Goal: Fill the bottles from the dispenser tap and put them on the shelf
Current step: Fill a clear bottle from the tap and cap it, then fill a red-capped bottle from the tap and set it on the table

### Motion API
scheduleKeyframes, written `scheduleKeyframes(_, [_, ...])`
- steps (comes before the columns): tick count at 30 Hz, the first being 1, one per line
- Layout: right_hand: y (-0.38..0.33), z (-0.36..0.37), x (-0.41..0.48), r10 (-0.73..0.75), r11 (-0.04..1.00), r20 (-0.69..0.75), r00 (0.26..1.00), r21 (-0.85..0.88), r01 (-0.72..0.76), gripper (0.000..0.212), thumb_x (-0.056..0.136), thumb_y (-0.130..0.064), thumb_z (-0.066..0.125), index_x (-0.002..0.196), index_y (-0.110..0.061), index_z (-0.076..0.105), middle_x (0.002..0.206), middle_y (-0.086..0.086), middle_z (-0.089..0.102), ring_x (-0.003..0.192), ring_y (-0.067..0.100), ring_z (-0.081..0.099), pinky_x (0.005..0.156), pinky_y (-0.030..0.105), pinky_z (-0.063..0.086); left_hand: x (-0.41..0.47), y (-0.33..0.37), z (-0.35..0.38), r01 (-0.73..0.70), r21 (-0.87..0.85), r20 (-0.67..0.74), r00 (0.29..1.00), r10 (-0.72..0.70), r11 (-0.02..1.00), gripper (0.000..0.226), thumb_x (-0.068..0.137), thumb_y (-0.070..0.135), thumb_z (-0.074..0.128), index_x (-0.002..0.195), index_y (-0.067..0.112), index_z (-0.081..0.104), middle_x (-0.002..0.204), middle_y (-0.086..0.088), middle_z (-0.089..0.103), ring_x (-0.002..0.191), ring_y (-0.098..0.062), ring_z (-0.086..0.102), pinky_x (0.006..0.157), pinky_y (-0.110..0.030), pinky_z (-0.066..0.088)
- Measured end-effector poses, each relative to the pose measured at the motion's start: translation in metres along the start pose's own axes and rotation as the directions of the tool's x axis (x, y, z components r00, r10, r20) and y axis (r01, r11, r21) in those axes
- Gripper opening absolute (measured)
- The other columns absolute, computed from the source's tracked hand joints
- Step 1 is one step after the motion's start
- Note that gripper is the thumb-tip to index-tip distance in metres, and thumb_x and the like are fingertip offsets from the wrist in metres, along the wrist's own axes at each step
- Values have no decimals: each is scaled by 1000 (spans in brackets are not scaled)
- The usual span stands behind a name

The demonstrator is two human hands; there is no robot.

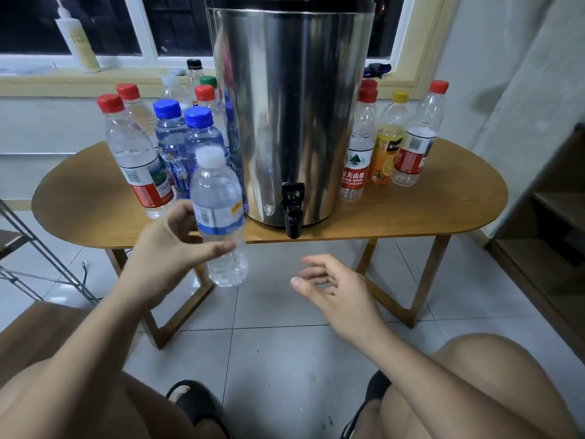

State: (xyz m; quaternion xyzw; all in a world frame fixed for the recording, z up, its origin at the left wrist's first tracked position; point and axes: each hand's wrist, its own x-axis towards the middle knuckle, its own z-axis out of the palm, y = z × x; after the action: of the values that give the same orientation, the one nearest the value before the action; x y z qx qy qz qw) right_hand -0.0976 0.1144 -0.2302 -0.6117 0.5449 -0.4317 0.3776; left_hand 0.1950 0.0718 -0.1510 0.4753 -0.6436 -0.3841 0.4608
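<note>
My left hand (172, 245) grips a clear white-capped bottle (218, 217) with a blue label, upright in the air in front of the table edge, left of the tap. The black tap (292, 210) juts from the base of the steel dispenser (289, 112) standing on the wooden table (411, 210). My right hand (332, 286) hovers open and empty below and slightly right of the tap, above the floor. Several capped bottles (136, 153) stand left of the dispenser. Three more bottles (384, 147) stand on its right.
A metal rack (34, 251) stands at the far left, and a wooden shelf unit (550, 217) at the right. A tall lotion bottle (79, 42) rests on the window sill. My knees and black sandals fill the bottom above the tiled floor.
</note>
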Motion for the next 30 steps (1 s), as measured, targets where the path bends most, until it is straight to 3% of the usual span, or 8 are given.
scheduleKeyframes(7, [6,-2,9,-4,1000,-94,996,20,6,27,94,-41,82,120,-36,72,105,-13,77,99,13,74,94,47,62,19,-4,-29,-99,-26,-325,942,85,995,57,76,14,96,128,16,71,120,0,81,115,-25,77,104,-53,60])
scheduleKeyframes(12, [1,-21,33,-44,999,-256,966,2,45,22,91,-43,81,110,-35,74,92,-7,78,89,16,76,84,56,63,30,-19,-41,-51,141,-442,890,109,989,54,81,26,96,128,27,70,118,9,79,109,-15,75,101,-50,61])
scheduleKeyframes(16, [-13,-59,69,-57,998,-382,922,-54,39,21,95,-27,82,114,-26,73,98,-10,76,91,10,74,84,50,66,34,-36,-40,32,292,-557,819,142,956,62,86,44,90,140,32,62,133,12,66,115,-5,67,105,-45,57])
scheduleKeyframes(19, [-21,-82,102,-73,991,-451,889,-133,14,29,94,-31,83,118,-25,69,106,-14,74,95,4,72,90,40,64,29,-49,-36,88,336,-555,823,122,938,80,80,43,95,148,32,55,144,5,53,118,-7,65,106,-38,53])
scheduleKeyframes(23, [-26,-97,138,-136,972,-511,849,-236,14,46,91,-32,85,130,-22,61,124,-6,70,106,9,64,91,31,51,26,-57,-33,123,348,-537,839,90,929,86,78,40,98,150,32,53,147,4,52,122,-8,64,106,-37,52])
scheduleKeyframes(27, [-26,-105,165,-132,960,-520,844,-278,-21,66,90,-40,86,144,-15,56,140,5,66,129,26,63,98,32,47,29,-63,-32,138,335,-573,815,85,932,74,84,34,94,147,32,57,147,3,58,125,-6,62,107,-42,56])
scheduleKeyframes(30, [-28,-106,176,-103,964,-509,855,-262,-40,70,89,-41,86,145,-13,55,142,6,66,131,29,63,94,31,44,35,-65,-32,170,370,-580,810,84,913,65,86,39,92,143,30,61,146,-1,59,126,-10,60,103,-38,55])
